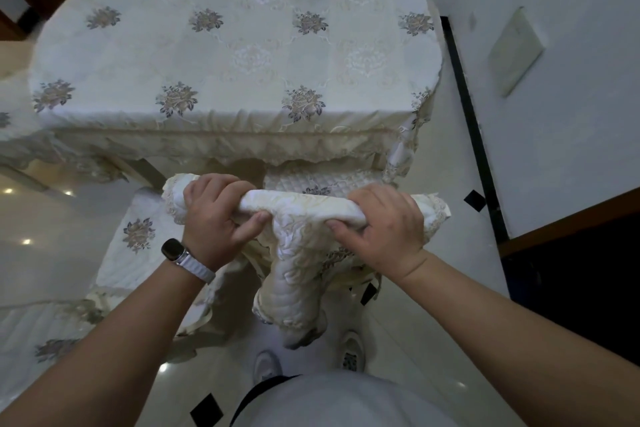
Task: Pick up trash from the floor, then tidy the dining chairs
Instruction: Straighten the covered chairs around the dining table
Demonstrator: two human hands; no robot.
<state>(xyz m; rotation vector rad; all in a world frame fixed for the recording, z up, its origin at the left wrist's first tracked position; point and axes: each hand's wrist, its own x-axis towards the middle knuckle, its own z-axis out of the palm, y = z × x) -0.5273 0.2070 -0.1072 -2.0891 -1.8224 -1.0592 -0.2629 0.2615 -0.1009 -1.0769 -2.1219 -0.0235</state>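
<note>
Step in hand: chair tidying, likely. Left hand [211, 215] and right hand [384, 229] both clamped round cloth-covered top rail [301, 204] of dining chair [294, 274], close against table [235, 45], seat [325, 178] partly under its skirt. Next move: calls for even, straight push, square to table edge.

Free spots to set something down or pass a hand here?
Bare: whole tablecloth top; floor strip between chair back and wall. Crowded: chair back, gripped by left hand and right hand; second chair's seat close on its left.
</note>
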